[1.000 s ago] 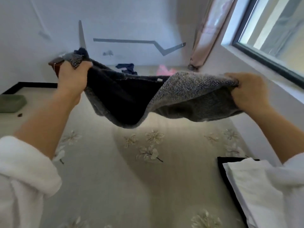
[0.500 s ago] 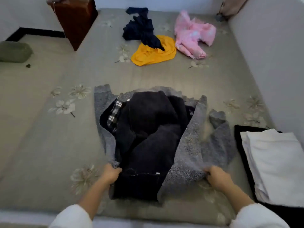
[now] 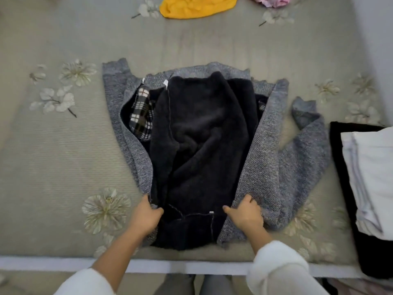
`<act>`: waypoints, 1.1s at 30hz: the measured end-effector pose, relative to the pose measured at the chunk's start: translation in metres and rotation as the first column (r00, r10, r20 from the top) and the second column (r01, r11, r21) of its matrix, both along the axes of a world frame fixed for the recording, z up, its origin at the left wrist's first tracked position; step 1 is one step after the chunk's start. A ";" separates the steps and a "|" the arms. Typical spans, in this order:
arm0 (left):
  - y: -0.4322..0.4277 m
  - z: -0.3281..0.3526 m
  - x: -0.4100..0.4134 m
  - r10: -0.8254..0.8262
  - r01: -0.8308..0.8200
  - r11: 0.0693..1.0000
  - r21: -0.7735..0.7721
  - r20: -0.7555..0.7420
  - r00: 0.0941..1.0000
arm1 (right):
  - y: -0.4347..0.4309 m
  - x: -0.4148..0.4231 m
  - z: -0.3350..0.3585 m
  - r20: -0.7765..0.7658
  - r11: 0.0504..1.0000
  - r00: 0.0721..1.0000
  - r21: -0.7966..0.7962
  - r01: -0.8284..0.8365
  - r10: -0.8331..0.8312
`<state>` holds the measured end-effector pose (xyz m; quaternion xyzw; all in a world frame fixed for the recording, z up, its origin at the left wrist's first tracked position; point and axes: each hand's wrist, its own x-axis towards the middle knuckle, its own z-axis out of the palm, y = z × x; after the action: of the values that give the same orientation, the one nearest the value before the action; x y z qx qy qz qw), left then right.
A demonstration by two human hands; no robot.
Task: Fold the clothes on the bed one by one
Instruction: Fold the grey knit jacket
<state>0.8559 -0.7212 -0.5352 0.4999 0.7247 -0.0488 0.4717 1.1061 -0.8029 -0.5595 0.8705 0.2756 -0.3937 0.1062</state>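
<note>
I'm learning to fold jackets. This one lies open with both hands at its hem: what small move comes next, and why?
Probably pull the hem taut toward yourself to flatten it. The jacket lies open, its black lining is bunched in wrinkles, and the left hand and right hand both grip it near the hem.

Jacket (image 3: 265, 167): speckled grey knit outside; lining (image 3: 202, 135) black fleece; plaid patch (image 3: 141, 111) blk/white/brown. Bed (image 3: 63, 156): dull olive-grey w/ cream flower print. Yellow cloth (image 3: 197, 6) & pink cloth (image 3: 272, 0) at far edge. Folded pile (image 3: 374, 177) white, faint grey stripes, on black cloth (image 3: 344, 167). Sleeves (image 3: 278, 271) white.
</note>
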 end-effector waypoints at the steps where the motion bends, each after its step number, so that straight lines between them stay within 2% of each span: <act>1: 0.006 0.001 0.000 0.006 -0.006 1.000 0.016 0.002 1.000 | -0.001 -0.002 -0.007 0.015 0.999 1.000 -0.034 0.015 -0.015; 4: 0.030 0.009 0.005 -0.007 0.006 1.000 0.025 0.039 0.999 | -0.001 0.003 -0.019 0.072 0.999 0.997 -0.042 0.028 -0.025; 6: 0.048 0.018 0.015 0.021 -0.023 0.999 0.024 0.091 0.996 | 0.010 0.018 -0.013 0.037 0.979 0.981 0.084 0.188 -0.192; 8: 0.065 0.031 0.029 0.010 -0.022 0.996 0.086 0.137 0.991 | 0.026 0.035 0.009 -0.109 0.860 0.914 0.311 0.405 -0.391; 9: 0.071 0.041 0.037 -0.016 -0.010 0.990 0.139 0.179 0.984 | 0.033 0.041 0.023 -0.187 0.770 0.890 0.448 0.455 -0.417; 11: 0.074 0.063 0.056 -0.150 0.077 0.959 0.274 0.257 0.955 | 0.043 0.043 0.059 -0.257 0.643 0.922 0.661 0.387 -0.291; 12: 0.071 0.071 0.065 -0.265 0.173 0.931 0.321 0.269 0.926 | 0.044 0.040 0.075 -0.278 0.644 0.947 0.698 0.313 -0.159; 14: 0.060 0.067 0.080 -0.527 0.450 0.833 0.321 0.212 0.823 | 0.040 0.028 0.085 -0.307 0.771 0.943 0.629 0.098 0.131; 16: 0.049 0.047 0.091 -0.712 0.700 0.702 0.130 0.136 0.688 | 0.033 0.020 0.076 -0.430 0.902 0.847 0.414 -0.123 0.313; 18: 0.046 0.026 0.097 -0.782 0.791 0.608 -0.073 0.118 0.612 | 0.031 0.020 0.062 -0.578 0.950 0.755 0.220 -0.222 0.310; 19: 0.049 0.020 0.100 -0.784 0.791 0.599 -0.127 0.105 0.611 | 0.035 0.025 0.054 -0.611 0.960 0.740 0.172 -0.222 0.281; 20: 0.056 0.014 0.102 -0.764 0.767 0.627 -0.136 0.085 0.639 | 0.042 0.034 0.045 -0.601 0.967 0.757 0.160 -0.200 0.256; 21: 0.068 0.009 0.105 -0.712 0.714 0.693 -0.096 0.058 0.699 | 0.054 0.045 0.036 -0.550 0.971 0.801 0.176 -0.164 0.235; 23: 0.100 0.002 0.109 -0.520 0.518 0.852 0.074 0.009 0.854 | 0.086 0.072 0.025 -0.378 0.960 0.903 0.260 -0.108 0.204; 24: 0.118 0.000 0.112 -0.424 0.420 0.892 0.167 -0.014 0.905 | 0.106 0.085 0.021 -0.297 0.943 0.937 0.323 -0.083 0.184; 25: 0.137 -0.003 0.117 -0.353 0.349 0.902 0.256 -0.031 0.935 | 0.127 0.097 0.018 -0.226 0.919 0.959 0.386 -0.074 0.172; 27: 0.174 -0.010 0.130 -0.317 0.314 0.868 0.384 -0.058 0.947 | 0.172 0.114 0.016 -0.090 0.850 0.981 0.517 -0.102 0.173; 30: 0.223 -0.033 0.153 -0.400 0.417 0.779 0.468 -0.141 0.906 | 0.235 0.124 0.004 0.074 0.744 0.976 0.637 -0.204 0.204; 32: 0.248 -0.048 0.167 -0.429 0.492 0.764 0.416 -0.242 0.870 | 0.265 0.127 -0.012 0.112 0.791 0.977 0.573 -0.214 0.183; 33: 0.259 -0.055 0.173 -0.411 0.492 0.794 0.357 -0.280 0.867 | 0.275 0.129 -0.019 0.117 0.836 0.981 0.514 -0.192 0.154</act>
<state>1.0285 -0.4626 -0.5898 0.7408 0.6183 -0.0515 0.2577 1.2350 -0.5274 -0.5785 0.8514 0.4459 -0.2614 -0.0898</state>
